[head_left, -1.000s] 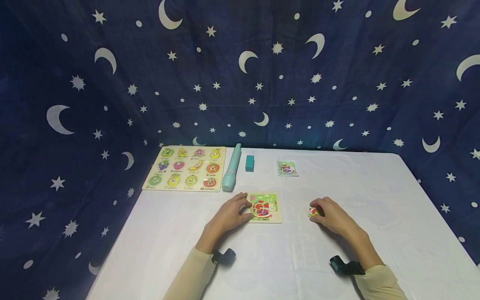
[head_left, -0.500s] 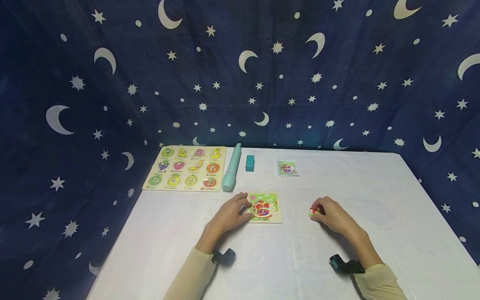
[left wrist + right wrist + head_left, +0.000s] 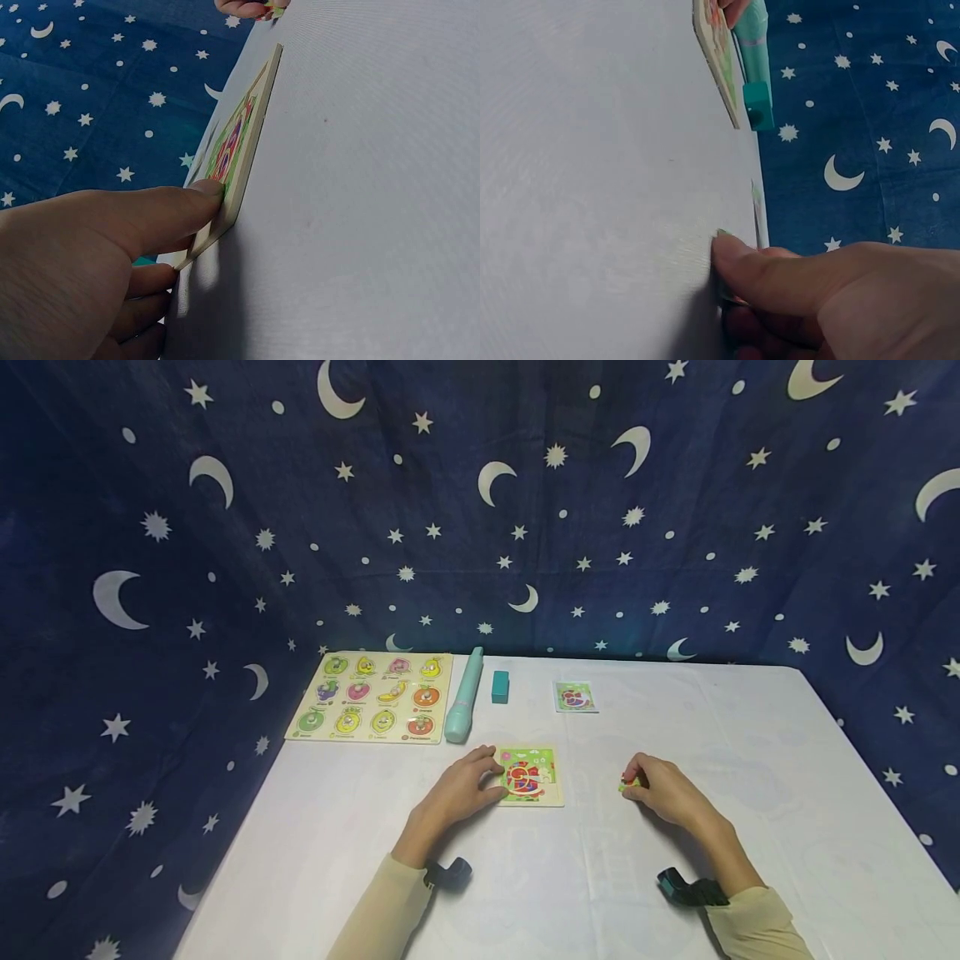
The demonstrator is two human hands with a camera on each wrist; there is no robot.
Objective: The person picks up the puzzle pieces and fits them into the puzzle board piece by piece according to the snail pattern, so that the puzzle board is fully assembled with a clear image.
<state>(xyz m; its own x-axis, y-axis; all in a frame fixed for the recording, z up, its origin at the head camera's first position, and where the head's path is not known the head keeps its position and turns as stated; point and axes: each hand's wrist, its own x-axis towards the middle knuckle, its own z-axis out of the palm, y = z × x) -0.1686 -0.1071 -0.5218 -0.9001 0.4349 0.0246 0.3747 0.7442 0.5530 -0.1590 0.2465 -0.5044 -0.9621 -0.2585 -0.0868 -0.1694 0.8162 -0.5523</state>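
Note:
My left hand point(image 3: 465, 785) holds a small square wooden jigsaw puzzle point(image 3: 552, 794) by its left side, flat on the white cloth. In the left wrist view the thumb point(image 3: 202, 191) lies on the puzzle's top and the other fingers point(image 3: 154, 279) curl at its edge. Red and green picture pieces fill most of the frame; bare wood shows at the lower right. To the right, my right hand point(image 3: 663, 787) pinches a small green and red puzzle piece point(image 3: 624, 786) between thumb and fingers, close over the cloth. Fingers hide most of the piece.
Behind the puzzle lies a small picture card point(image 3: 575, 697) with a similar image. A teal block point(image 3: 499, 687), a long teal pen-like device point(image 3: 462, 702) and a fruit puzzle board point(image 3: 446, 683) stretch along the back left. A dark starry curtain point(image 3: 450, 502) hangs behind the table.
The piece in my right hand has turned among the fingertips, and less of its picture shows now. My left hand and the puzzle have stayed in place.

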